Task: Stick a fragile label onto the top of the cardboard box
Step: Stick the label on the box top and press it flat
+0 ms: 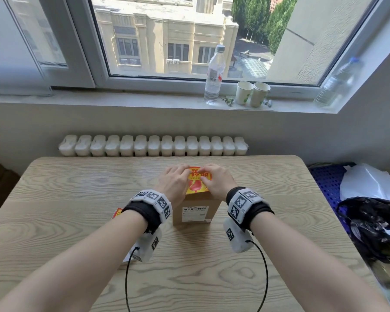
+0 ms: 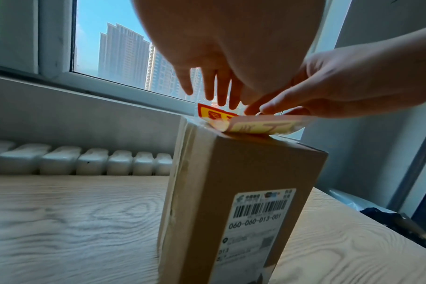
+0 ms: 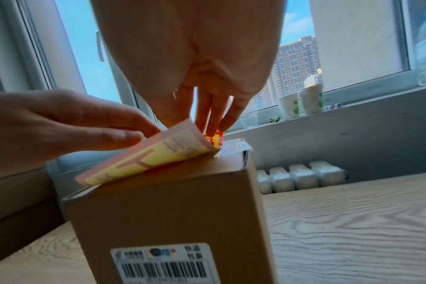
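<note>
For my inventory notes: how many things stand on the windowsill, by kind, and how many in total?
Plastic bottles: 2 (one clear, one blurred at the right corner)
Paper cups: 2 (first, second)
Total: 4, not counting a few tiny items beside the cups, too small to identify.

The head view looks steeply down and forward from above the box (image 1: 195, 209), taking in the table (image 1: 77, 199) and the window (image 1: 189, 37) beyond it. The left wrist view sits low, close at the box's (image 2: 231, 192) left, facing up; the right wrist view mirrors it. All three share the box top.
</note>
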The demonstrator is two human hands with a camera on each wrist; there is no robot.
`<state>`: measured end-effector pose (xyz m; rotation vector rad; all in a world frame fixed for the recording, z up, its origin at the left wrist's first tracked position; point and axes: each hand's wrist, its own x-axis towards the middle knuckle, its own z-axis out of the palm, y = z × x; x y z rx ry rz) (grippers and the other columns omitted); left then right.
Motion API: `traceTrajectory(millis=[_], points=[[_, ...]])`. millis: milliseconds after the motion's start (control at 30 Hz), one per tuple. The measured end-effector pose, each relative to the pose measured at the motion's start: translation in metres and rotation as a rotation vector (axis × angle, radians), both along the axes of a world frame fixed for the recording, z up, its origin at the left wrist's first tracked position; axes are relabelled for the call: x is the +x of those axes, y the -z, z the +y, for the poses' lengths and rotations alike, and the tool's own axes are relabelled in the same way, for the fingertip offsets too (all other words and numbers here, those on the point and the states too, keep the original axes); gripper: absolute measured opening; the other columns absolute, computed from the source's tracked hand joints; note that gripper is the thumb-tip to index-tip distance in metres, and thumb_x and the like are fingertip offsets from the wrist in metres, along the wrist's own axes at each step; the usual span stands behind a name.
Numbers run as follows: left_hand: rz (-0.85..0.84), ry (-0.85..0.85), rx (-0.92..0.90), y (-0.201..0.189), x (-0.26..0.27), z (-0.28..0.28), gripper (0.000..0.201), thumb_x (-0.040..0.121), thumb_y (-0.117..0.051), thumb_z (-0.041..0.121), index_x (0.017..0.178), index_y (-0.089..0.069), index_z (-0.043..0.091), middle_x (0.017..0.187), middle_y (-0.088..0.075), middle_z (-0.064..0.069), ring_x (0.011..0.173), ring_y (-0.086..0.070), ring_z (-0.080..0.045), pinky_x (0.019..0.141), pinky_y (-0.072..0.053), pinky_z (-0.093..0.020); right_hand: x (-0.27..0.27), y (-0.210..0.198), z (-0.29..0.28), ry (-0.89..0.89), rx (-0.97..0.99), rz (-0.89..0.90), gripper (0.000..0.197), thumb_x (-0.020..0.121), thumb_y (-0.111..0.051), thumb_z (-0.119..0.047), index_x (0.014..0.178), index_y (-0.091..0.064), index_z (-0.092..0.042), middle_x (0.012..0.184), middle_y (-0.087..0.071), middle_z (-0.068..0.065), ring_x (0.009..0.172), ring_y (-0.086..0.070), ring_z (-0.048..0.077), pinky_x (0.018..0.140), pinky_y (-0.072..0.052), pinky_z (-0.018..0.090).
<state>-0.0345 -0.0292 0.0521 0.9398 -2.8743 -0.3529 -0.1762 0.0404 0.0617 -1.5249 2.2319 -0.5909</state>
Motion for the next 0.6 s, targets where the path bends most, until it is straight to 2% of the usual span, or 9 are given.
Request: traceTrajectory(millis=[100, 167, 367, 467, 600], points=[[-0.159, -0.04, 0.107, 0.006, -0.002, 0.0, 0.054, 0.101, -0.022, 0.032, 0.15, -0.014, 0.012, 0.162, -0.008, -0.003, 0.15, -0.005, -0.017, 0.122, -0.005, -0.041, 0.001, 0.005, 0.0, -0.054, 0.084, 0.012, 0.042, 0.094, -0.046, -0.024, 0.135, -0.049, -0.016, 0.149, -0.042, 0.002, 0.138, -0.036, 0.018, 0.116, -0.025, 0.036], [-0.22, -0.053, 0.136, 0.009, -0.002, -0.001, 0.058, 0.1, -0.018, 0.037, 0.151, -0.003, 0.013, 0.162, 0.002, -0.002, 0.15, 0.003, -0.016, 0.122, 0.0, -0.042, 0.0, 0.01, 0.001, -0.075, 0.146, 0.029, 0.048, 0.096, -0.042, -0.029, 0.143, -0.037, -0.017, 0.156, -0.03, 0.0, 0.144, -0.023, 0.015, 0.118, -0.02, 0.042], [-0.243, -0.063, 0.151, 0.019, 0.004, 0.003, 0.063, 0.098, -0.015, 0.045, 0.15, 0.008, 0.017, 0.161, 0.012, 0.002, 0.149, 0.01, -0.014, 0.121, 0.005, -0.041, 0.0, 0.025, 0.009, -0.159, 0.254, 0.136, 0.06, 0.098, -0.028, -0.041, 0.151, -0.008, -0.02, 0.161, -0.003, -0.005, 0.148, 0.0, 0.011, 0.121, -0.002, 0.039], [-0.244, -0.064, 0.161, 0.026, 0.007, 0.002, 0.067, 0.097, -0.015, 0.05, 0.15, 0.011, 0.019, 0.16, 0.016, 0.005, 0.148, 0.013, -0.011, 0.121, 0.005, -0.04, 0.001, 0.035, 0.016, -0.195, 0.314, 0.244, 0.063, 0.097, -0.016, -0.048, 0.15, 0.008, -0.024, 0.16, 0.013, -0.009, 0.147, 0.012, 0.008, 0.121, 0.003, 0.04], [-0.251, -0.053, 0.145, 0.027, 0.007, 0.0, 0.068, 0.096, -0.014, 0.052, 0.149, 0.013, 0.02, 0.16, 0.016, 0.006, 0.148, 0.013, -0.011, 0.121, 0.005, -0.039, 0.001, 0.039, 0.017, -0.208, 0.303, 0.28, 0.062, 0.097, -0.01, -0.049, 0.149, 0.012, -0.024, 0.159, 0.016, -0.009, 0.146, 0.015, 0.008, 0.121, 0.005, 0.039]])
